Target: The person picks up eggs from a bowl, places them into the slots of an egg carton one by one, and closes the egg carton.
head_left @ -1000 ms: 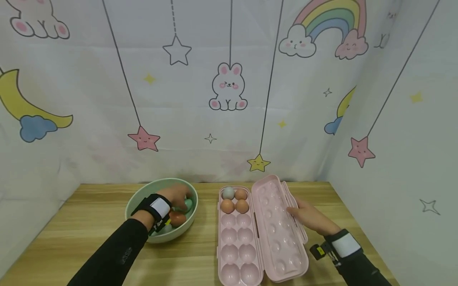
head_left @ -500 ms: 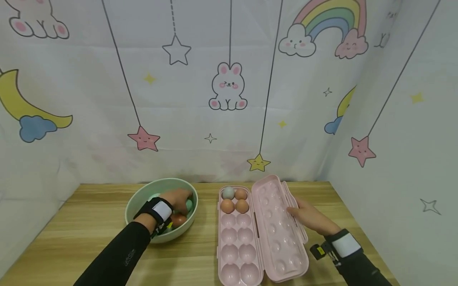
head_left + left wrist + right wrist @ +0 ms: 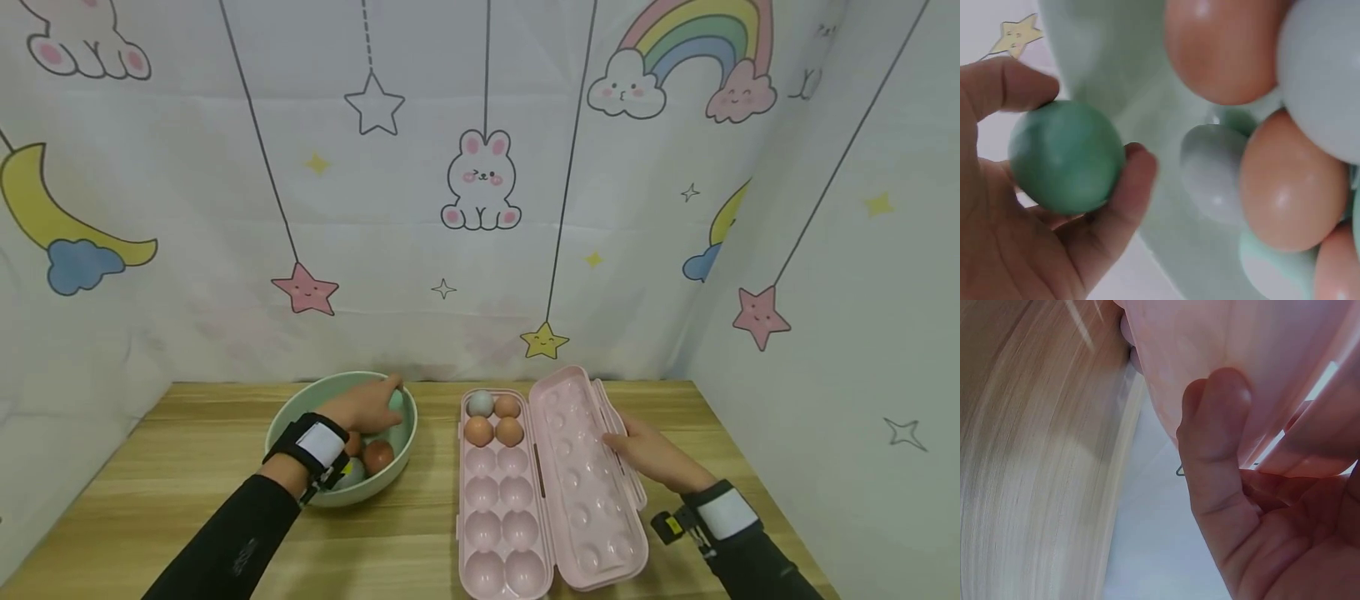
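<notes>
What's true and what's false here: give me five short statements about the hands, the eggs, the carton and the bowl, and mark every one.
1. The left grip pinches a green egg. True.
2. The pink carton is closed. False: its lid is folded open, and the right grip holds the lid's edge.
3. Four eggs sit in the carton, filling the two rows farthest from the person. True.
4. All four eggs in the carton are brown. False: three are brown and one is pale grey.
5. The bowl contains brown eggs and pale ones. True.
</notes>
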A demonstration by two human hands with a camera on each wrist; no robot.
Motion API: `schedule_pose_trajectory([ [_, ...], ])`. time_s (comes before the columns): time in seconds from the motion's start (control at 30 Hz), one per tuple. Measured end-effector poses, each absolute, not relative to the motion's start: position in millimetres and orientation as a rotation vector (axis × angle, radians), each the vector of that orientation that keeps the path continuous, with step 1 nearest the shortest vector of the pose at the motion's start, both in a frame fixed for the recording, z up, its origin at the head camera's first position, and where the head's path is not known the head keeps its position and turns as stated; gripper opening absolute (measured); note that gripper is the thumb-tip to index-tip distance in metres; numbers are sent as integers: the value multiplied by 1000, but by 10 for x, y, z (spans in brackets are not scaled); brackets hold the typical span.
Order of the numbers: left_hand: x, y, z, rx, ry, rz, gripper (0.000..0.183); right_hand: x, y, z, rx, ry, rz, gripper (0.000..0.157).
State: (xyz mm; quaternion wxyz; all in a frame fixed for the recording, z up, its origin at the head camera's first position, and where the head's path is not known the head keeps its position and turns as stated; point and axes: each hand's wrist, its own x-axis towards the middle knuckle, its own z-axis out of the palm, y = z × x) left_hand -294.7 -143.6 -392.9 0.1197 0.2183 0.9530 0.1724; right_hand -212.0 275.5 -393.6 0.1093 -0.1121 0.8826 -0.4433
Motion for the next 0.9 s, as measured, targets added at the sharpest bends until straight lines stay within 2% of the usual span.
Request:
schedule_pose_trajectory([
  [0.2, -2877, -1406, -3819, 708, 2854, 504, 28, -2120, 2752, -3928, -324, 2586, -1308, 56],
  [0.5, -2740, -1250, -3726, 848, 2956, 513, 22, -2132, 2755, -3931, -299, 2599, -1308, 54],
  [0.67, -2661, -1131, -3708, 994, 2991, 511, 23, -2138, 2749, -3938, -289, 2614, -1299, 54],
  [0.9, -2612, -985, -3808, 1065, 2993, 562, 23, -2125, 2737, -3933, -291, 2612, -1293, 54],
])
